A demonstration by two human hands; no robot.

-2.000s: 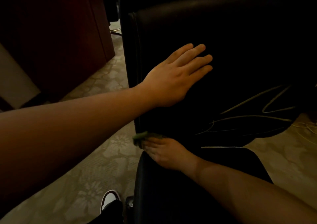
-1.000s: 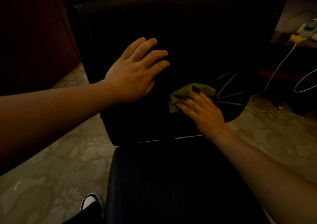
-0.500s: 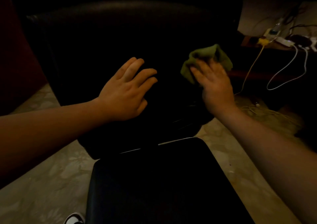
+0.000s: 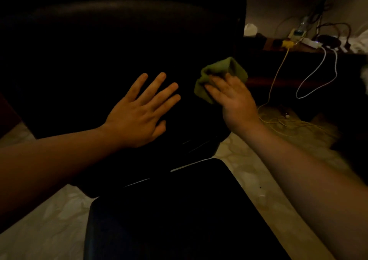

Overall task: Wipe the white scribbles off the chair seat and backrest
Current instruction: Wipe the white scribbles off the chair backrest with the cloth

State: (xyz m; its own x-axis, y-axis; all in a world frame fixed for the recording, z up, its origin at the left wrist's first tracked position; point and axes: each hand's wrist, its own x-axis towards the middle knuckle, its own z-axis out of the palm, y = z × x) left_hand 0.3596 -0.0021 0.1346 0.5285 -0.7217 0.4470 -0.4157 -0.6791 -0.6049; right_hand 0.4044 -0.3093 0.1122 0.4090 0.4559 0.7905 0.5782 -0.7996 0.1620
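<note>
A black leather chair fills the view: its backrest [image 4: 119, 50] stands ahead and its seat [image 4: 179, 216] lies below. My left hand [image 4: 139, 112] lies flat on the backrest with fingers spread. My right hand [image 4: 233, 98] presses a crumpled green cloth [image 4: 219, 74] against the backrest near its right edge. Faint thin white lines [image 4: 196, 145] show low on the backrest, under my right wrist. The scene is very dark, so other marks cannot be made out.
Pale patterned floor [image 4: 49, 225] lies on both sides of the seat. To the right, a low dark shelf [image 4: 298, 48] holds a power strip and chargers. Yellow [image 4: 276, 76] and white cables [image 4: 316, 74] hang from it and coil on the floor.
My right hand has swept the green cloth from the lower left of the backrest up and across to its right side. My left hand stayed flat on the backrest. The view turned right.
</note>
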